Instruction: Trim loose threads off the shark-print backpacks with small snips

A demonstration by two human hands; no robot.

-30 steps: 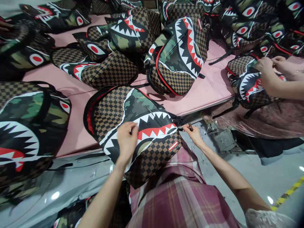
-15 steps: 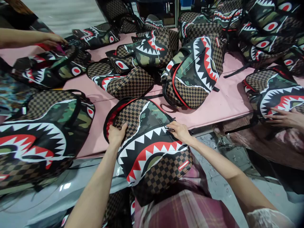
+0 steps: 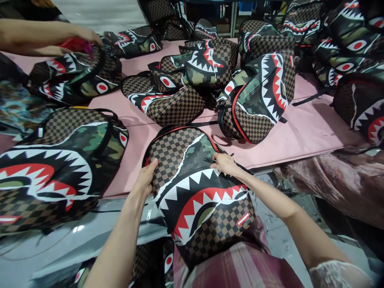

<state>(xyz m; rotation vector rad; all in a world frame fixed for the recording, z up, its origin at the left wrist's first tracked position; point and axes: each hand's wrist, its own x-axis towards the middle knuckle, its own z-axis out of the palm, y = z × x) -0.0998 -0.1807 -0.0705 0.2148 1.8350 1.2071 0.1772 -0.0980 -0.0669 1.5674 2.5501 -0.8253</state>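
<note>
A backpack [image 3: 192, 192] with a brown check, camouflage and a printed shark mouth leans between my lap and the table edge. Its top is unzipped, with red showing along the opening. My left hand [image 3: 146, 176] grips the bag's left edge, thumb on the front panel and the other fingers hidden behind it. On the upper right of the front panel, my right hand [image 3: 225, 163] is closed around thin black cords beside the zipper edge. Dark tips poke out past its fingers, too small to make out clearly.
Similar backpacks lie on the pink table [image 3: 315, 136], including a large one [image 3: 60, 168] at left and a tilted one [image 3: 261, 96] behind mine. More are stacked at upper right. Another person's arm [image 3: 45, 36] reaches over a bag at upper left. Pink fabric [image 3: 330, 180] hangs at right.
My left hand has shifted from the bag's open top to its left edge, and the opening looks narrower. At right, another person's hand has left view and their bag has moved.
</note>
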